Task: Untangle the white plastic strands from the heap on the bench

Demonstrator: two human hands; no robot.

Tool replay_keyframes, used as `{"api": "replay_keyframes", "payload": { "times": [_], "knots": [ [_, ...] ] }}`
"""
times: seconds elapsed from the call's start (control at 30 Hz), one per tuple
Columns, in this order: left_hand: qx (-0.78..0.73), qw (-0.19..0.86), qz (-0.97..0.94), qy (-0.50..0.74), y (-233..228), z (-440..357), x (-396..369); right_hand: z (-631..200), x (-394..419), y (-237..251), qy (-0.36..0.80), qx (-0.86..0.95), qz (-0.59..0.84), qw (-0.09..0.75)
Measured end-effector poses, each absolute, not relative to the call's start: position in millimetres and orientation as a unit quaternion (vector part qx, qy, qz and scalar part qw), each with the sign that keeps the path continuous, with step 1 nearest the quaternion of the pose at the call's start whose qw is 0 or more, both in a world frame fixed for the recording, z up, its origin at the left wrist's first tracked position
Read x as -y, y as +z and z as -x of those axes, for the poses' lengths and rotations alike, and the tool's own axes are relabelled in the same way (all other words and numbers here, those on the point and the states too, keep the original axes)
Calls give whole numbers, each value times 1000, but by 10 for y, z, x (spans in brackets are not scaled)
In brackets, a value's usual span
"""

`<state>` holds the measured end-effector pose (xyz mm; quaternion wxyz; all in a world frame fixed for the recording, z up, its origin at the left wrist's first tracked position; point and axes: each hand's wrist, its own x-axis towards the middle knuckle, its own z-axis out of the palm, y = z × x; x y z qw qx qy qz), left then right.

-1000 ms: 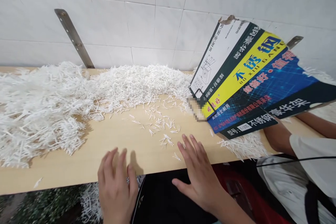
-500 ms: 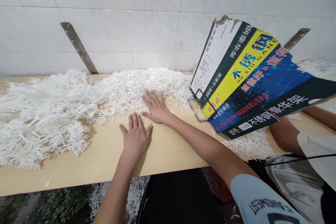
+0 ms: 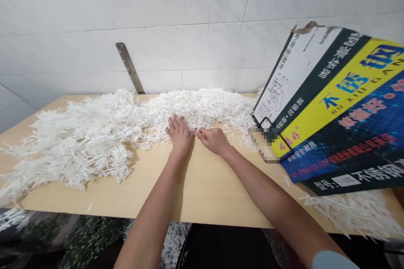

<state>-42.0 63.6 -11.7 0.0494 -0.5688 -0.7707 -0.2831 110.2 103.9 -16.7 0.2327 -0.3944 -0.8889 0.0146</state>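
A long heap of thin white branching strands (image 3: 202,105) lies along the back of the pale wooden table (image 3: 208,193). At its front edge rests my left hand (image 3: 180,135), palm down with its fingers apart on the strands. Close beside it on the right, my right hand (image 3: 215,139) is closed, thumb and forefinger pinched together at the edge of the heap. Whatever lies in that pinch is too small to name. The two hands nearly meet at their thumbs.
A bulky, fluffier pile of strands (image 3: 85,138) spreads at left. On the right stands a large printed cardboard sheet (image 3: 334,105), with more strands (image 3: 356,212) below it. A metal bracket (image 3: 130,67) sits against the tiled wall (image 3: 176,46). Green foliage (image 3: 91,239) shows beneath the table.
My right hand has gone from spread flat on the strands to a closed pinch. My left hand has moved forward onto the heap's edge. The view has shifted left.
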Motion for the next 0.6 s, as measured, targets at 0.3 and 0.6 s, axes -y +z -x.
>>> {"api": "replay_keyframes", "payload": {
  "times": [0.3, 0.6],
  "knots": [
    [652, 97, 613, -435, 93, 920, -20, -1065, -1097, -175, 31, 877, 392, 276],
    [784, 125, 546, -268, 712, 2243, -253, -1062, -1126, -215, 24, 845, 451, 287]
  ]
}}
